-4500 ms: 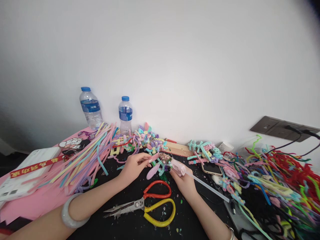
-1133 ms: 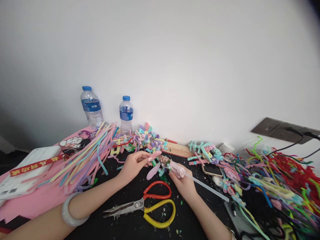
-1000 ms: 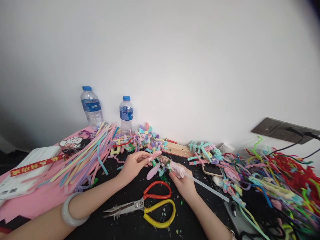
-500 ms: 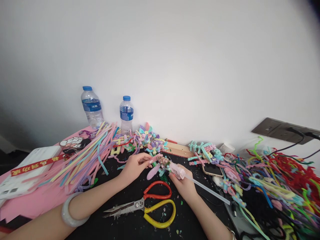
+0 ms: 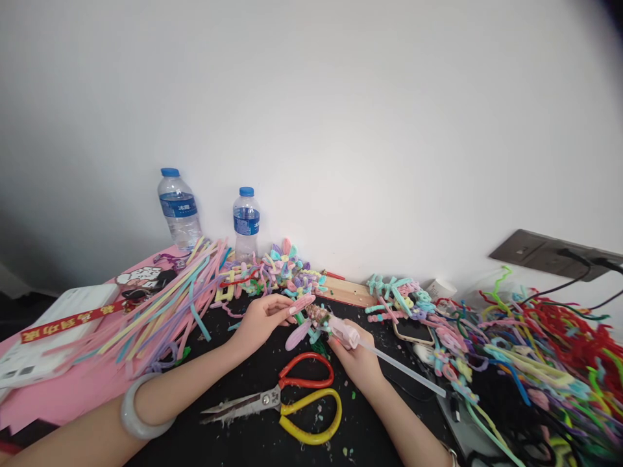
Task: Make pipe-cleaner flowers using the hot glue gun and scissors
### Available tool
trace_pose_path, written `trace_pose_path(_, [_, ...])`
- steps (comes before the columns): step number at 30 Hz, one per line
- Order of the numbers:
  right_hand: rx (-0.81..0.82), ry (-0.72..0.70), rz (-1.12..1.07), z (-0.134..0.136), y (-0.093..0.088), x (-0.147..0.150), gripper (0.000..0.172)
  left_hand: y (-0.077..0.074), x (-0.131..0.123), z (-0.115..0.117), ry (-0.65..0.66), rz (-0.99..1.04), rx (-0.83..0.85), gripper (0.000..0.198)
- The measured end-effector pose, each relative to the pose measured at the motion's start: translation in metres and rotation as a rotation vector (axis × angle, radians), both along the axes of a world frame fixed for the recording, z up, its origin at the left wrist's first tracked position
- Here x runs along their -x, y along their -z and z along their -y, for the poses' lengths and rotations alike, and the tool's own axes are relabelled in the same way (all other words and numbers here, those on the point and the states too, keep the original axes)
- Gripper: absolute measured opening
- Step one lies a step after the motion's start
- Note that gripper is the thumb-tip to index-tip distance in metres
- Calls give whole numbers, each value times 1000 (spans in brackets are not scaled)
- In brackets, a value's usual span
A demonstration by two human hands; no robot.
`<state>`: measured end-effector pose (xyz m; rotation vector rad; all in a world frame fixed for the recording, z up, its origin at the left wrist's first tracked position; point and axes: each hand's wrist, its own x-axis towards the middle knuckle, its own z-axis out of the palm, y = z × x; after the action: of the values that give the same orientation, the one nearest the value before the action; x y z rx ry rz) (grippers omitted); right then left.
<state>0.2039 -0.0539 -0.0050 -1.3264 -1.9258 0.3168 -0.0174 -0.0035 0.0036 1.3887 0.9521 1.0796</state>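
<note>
My left hand [image 5: 267,319] pinches a pink pipe-cleaner petal [image 5: 302,303] between thumb and fingers. My right hand [image 5: 360,357] is wrapped round a pale pink hot glue gun [image 5: 346,335]. A long translucent glue stick [image 5: 409,370] runs out of its back, down to the right. The front end of the gun, crusted with brownish residue, points at the petal from close by. Just below it lie a lilac petal [image 5: 297,336] and green and teal fuzzy pieces; whether either hand holds these I cannot tell. Scissors [image 5: 270,399] with red and yellow handles lie open below the hands.
Loose pastel pipe cleaners [image 5: 160,305] spread over the left side. Two water bottles [image 5: 179,207] stand against the wall. Finished pipe-cleaner flowers [image 5: 287,266] are heaped behind my hands. A phone [image 5: 413,331], cables and a tangle of coloured pipe cleaners [image 5: 545,363] fill the right.
The pink petal in my left hand has been raised slightly and turned, away from the gun's front end. My right hand and the glue gun have hardly moved.
</note>
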Motion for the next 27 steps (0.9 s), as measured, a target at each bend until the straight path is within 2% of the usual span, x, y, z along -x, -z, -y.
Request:
trace_pose_path(18, [2,7,-15,0,0,1,21,-3,0,0,16,52,111,27])
trace_pose_path(27, [-5,12,-14,1,-1,2,24,1,1,0,-13,9,34,25])
